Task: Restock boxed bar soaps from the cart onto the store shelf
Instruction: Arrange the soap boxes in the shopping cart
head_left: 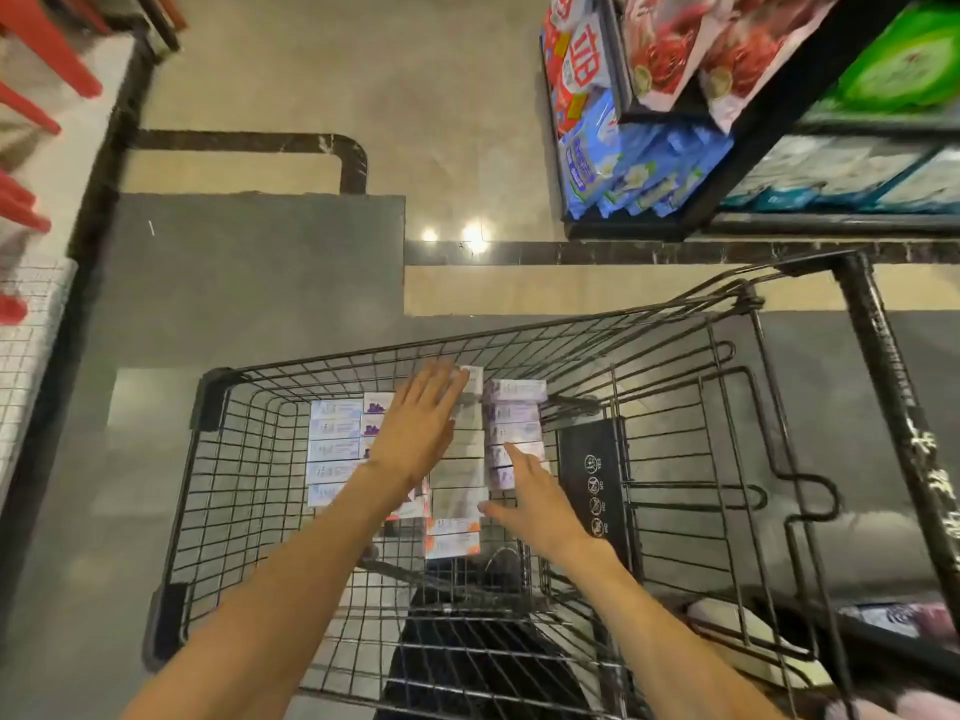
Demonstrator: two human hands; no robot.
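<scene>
Boxed soaps point(460, 472) lie flat in rows on the floor of a black wire cart point(218, 397), centre of frame. Left column white-blue boxes point(335, 449), middle column pale boxes, right column purple-white boxes point(514, 413), two orange-marked boxes point(452, 537) nearest the viewer. Store shelf point(779, 96), black frame, upper right of frame, holds bagged goods, well apart from the soaps.

You've got a black-coated wire-metal cart point(571, 335) w/ matt finish, glossy cardboard soap boxes point(335, 449) inside, shiny plastic pkgs point(613, 163) on the shelf, & polished, reflective stone floor point(322, 75).
</scene>
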